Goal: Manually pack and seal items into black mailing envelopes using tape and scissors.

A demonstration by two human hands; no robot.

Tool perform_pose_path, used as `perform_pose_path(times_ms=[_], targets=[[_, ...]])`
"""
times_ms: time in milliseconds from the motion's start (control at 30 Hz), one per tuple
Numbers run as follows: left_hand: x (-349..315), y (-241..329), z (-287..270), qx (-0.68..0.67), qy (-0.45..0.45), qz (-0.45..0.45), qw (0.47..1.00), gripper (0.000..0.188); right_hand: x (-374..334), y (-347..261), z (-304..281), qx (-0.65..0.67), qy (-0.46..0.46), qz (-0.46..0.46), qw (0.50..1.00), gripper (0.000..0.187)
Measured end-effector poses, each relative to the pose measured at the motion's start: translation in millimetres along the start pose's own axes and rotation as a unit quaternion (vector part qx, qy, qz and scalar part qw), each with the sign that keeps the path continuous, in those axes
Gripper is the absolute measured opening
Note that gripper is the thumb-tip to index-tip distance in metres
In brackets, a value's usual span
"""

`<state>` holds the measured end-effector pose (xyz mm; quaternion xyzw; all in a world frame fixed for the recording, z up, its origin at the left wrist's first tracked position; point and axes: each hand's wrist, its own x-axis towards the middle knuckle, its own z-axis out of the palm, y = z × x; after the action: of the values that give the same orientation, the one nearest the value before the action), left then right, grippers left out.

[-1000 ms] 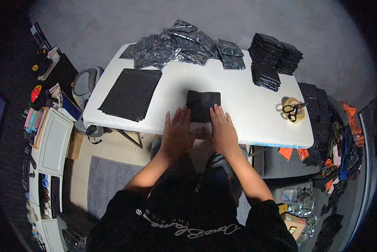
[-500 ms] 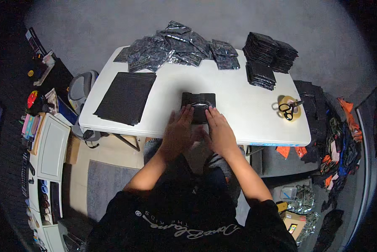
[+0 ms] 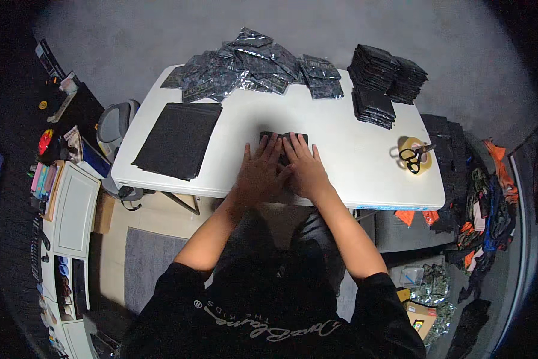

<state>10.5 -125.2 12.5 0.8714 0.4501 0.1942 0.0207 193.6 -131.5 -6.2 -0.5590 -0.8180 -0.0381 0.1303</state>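
A small black packet (image 3: 285, 136) lies near the front edge of the white table (image 3: 352, 161), mostly covered by my hands. My left hand (image 3: 260, 173) rests flat on its left part, fingers stretched out. Beside it my right hand (image 3: 306, 170) presses flat on the right part, fingers spread and pointing away from me. The two hands almost meet over the packet, and its near side is hidden. To the left lies a stack of flat black sheets or bags (image 3: 179, 140).
At the back is a heap of shiny clear-wrapped dark packets (image 3: 239, 69). Several piles of folded black packets (image 3: 373, 72) stand at the far right. Black scissors (image 3: 411, 160) lie on a tape roll (image 3: 423, 164) near the right edge. A white cabinet (image 3: 76, 206) stands at left.
Both hands have slid forward over the packet and now cover most of it. The shiny loop or crease seen on its top earlier is hidden.
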Motion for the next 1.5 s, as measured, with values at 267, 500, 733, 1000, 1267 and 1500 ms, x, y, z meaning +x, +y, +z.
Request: perform_pose_path(times_ms=[267,500,733,1000,1267,1500], targets=[[7.3,-44.7,18.5,0.081,-0.005,0.049,0.996,0.073,4.3,27.7,-6.2,0.075,-0.004,0.032,0.997,0.074],[74.3,-83.5,-7.1,-0.128,-0.122,0.041,0.983,0.074,36.5,69.3,-28.5,0.191,-0.023,-0.047,0.98,0.081],[118.7,-88.6,-18.4,-0.103,-0.269,0.117,0.951,0.062,66.9,61.0,-48.7,0.245,-0.104,-0.037,0.963,0.08],[116.1,-74.0,-64.3,-0.237,-0.138,0.1,0.956,0.039,73.3,52.7,-86.8,0.309,0.058,-0.042,0.948,0.06],[126.4,-81.8,-51.9,-0.276,-0.179,0.085,0.94,0.054,78.0,88.2,-52.5,0.437,-0.032,0.02,0.899,0.081],[83.6,-92.1,-2.6,-0.203,0.04,0.08,0.975,0.044,50.4,95.1,-19.2,0.406,0.015,0.139,0.903,0.066]])
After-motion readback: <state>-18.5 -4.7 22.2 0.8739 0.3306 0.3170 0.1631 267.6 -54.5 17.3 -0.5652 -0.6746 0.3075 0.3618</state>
